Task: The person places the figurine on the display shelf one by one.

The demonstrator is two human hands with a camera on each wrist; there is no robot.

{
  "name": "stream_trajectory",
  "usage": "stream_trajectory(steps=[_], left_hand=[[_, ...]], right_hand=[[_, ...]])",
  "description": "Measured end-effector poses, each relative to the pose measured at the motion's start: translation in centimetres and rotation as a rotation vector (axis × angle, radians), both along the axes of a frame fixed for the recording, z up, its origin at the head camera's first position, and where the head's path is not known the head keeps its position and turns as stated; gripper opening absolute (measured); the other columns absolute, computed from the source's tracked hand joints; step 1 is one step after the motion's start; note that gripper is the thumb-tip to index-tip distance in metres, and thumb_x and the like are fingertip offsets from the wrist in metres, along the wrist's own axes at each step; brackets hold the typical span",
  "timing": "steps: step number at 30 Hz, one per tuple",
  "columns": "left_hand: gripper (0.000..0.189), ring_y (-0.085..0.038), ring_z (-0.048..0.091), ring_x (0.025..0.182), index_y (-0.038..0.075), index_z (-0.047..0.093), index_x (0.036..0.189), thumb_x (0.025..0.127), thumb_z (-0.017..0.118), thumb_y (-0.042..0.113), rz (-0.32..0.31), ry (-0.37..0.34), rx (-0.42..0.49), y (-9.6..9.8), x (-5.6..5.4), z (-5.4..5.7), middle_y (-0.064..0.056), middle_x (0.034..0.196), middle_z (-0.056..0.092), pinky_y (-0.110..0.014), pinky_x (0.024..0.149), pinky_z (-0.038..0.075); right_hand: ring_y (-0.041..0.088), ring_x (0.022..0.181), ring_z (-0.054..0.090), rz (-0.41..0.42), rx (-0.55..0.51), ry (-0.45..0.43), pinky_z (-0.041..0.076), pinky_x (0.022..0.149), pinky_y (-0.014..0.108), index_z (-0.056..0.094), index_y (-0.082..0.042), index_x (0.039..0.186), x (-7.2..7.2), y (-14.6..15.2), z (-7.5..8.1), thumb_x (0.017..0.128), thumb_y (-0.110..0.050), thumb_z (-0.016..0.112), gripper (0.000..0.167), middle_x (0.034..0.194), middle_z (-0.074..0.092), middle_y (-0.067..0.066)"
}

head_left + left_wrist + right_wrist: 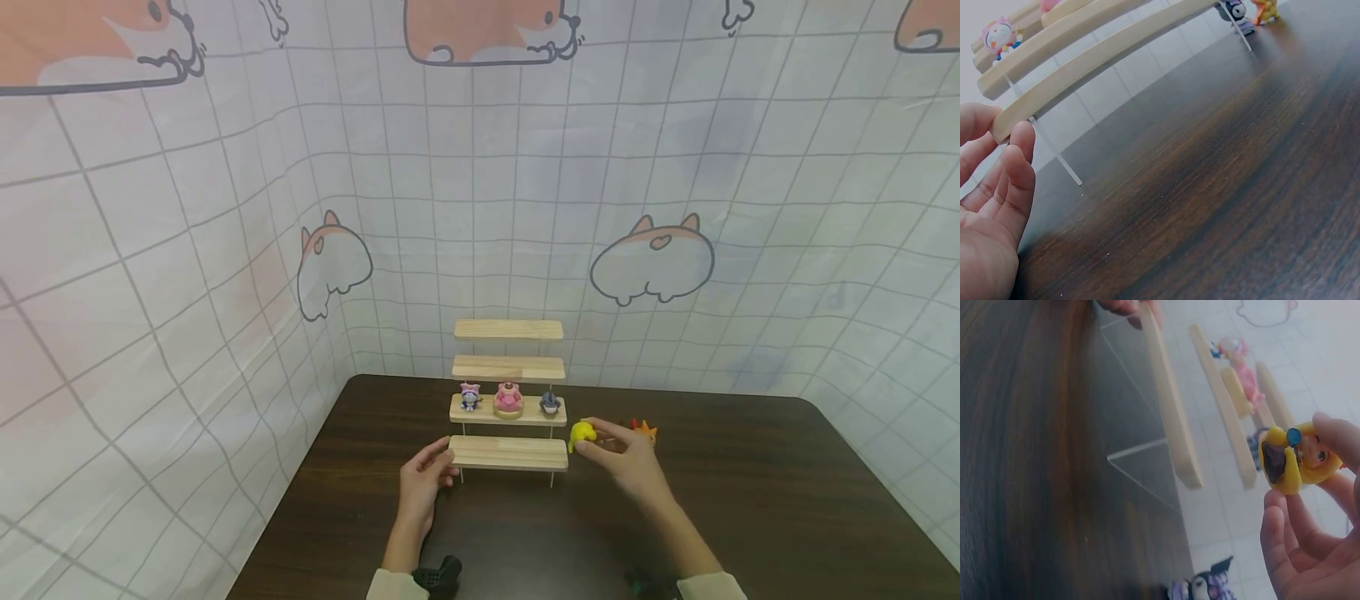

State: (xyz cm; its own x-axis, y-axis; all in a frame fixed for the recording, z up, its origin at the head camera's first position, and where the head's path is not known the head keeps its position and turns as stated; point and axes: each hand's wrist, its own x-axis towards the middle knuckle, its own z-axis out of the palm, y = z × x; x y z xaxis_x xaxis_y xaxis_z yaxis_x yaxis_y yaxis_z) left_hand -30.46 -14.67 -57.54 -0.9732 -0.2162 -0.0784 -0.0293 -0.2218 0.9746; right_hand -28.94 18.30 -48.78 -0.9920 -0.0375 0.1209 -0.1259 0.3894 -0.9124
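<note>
A tiered wooden display shelf (510, 452) with several boards stands on the dark table. My left hand (424, 483) pinches the left end of its lowest board, thumb and fingers around the edge in the left wrist view. In my right hand (633, 467) is a small yellow-hooded figurine (1294, 456), held between thumb and fingers just right of that board. One tier higher stand a pink-and-blue figurine (470, 397) at the left, a pink figurine on a round base (508, 402) in the middle and a grey-blue figurine (551, 403) at the right.
Behind my right hand on the table (750, 483), an orange figurine (648, 432) shows partly. A black-and-purple figurine (1204, 586) stands near it. Thin clear legs support the boards. A gridded curtain (510, 167) hangs behind the table.
</note>
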Motion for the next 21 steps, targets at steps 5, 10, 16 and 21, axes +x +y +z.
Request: stream_trajectory(steps=[5,10,16,21], left_hand=[[0.039,-0.011,0.068,0.072,0.001,0.066,0.133,0.097,0.071,0.014,0.0,0.0,0.003,0.0,-0.1,0.0,0.002,0.087,0.072,-0.021,0.061,0.054],[0.039,-0.011,0.069,0.072,0.001,0.066,0.133,0.096,0.072,0.015,0.001,0.003,0.0,0.0,-0.1,-0.1,0.002,0.088,0.072,-0.021,0.061,0.055],[0.038,-0.011,0.069,0.071,0.001,0.067,0.131,0.096,0.072,0.014,0.008,-0.005,0.0,0.0,-0.2,-0.2,0.001,0.089,0.072,-0.021,0.061,0.055],[0.04,-0.011,0.069,0.072,0.0,0.066,0.132,0.096,0.073,0.017,0.004,0.0,-0.008,0.0,-0.1,-0.2,0.001,0.088,0.072,-0.021,0.061,0.055]], right_hand=[[0.029,0.106,0.072,0.007,-0.032,0.003,0.058,0.077,0.027,0.066,-0.007,0.136,-0.2,-1.5,-0.3,0.087,-0.03,0.083,0.056,0.122,0.072,0.018],[0.025,0.1,0.073,0.026,-0.067,0.005,0.057,0.075,0.026,0.067,-0.006,0.135,-0.1,-2.7,-0.3,0.086,-0.025,0.084,0.055,0.119,0.074,0.018],[0.026,0.101,0.072,0.02,-0.087,-0.007,0.056,0.072,0.025,0.067,-0.006,0.134,-0.2,-4.3,-0.6,0.086,-0.024,0.084,0.053,0.12,0.073,0.019],[0.022,0.089,0.073,0.032,-0.103,0.021,0.056,0.07,0.026,0.072,-0.008,0.128,-0.5,-5.8,-1.1,0.083,-0.022,0.086,0.049,0.113,0.073,0.016]])
